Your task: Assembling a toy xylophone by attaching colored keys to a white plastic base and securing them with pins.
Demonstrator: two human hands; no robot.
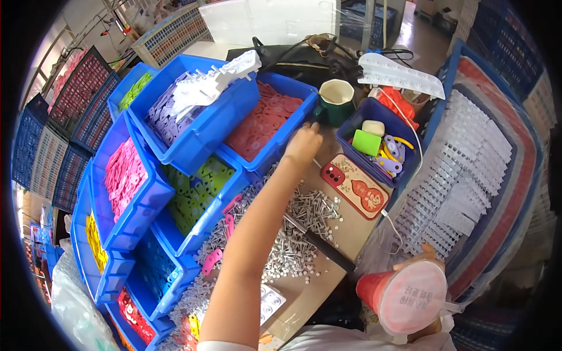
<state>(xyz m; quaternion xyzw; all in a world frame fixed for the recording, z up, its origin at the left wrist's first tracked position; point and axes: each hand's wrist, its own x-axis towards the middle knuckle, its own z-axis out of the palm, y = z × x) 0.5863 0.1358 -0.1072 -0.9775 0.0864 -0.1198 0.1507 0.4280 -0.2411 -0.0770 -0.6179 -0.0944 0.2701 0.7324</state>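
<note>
The left hand (304,144) reaches far across the table, its back turned up and its fingers curled down at the near rim of the blue bin of red plastic tags (264,125); what the fingertips pinch, if anything, cannot be told. The right hand (422,257) sits near the lower right edge, wrapped around a red cup with a sealed film lid (404,294), only the fingertips showing above its rim.

Under the outstretched forearm the brown tabletop (345,234) carries a heap of small silver metal pins (293,240), with a black-handled tool (319,243) lying across it. Just right of the heap lies a red phone in a patterned case (356,186). Beyond that stands a small blue bin (380,143) holding a green block, a cream block and purple and yellow tags, and a green mug with a cream inside (335,100) stands just left of it.

To the left, blue bins are stacked in stepped rows: one with lilac tags and white plastic strips (187,111), one with green tags (196,193), one with pink tags (124,175), and lower ones with yellow, blue and red pieces. A few pink tags lie loose among the pins.

On the right, white plastic strips (462,175) are piled in a large blue crate (530,175). A black bag (293,58) lies at the far side of the table. Dark blue lattice crates (41,152) stand about the room on the left, and a pale floor shows at the far right.
</note>
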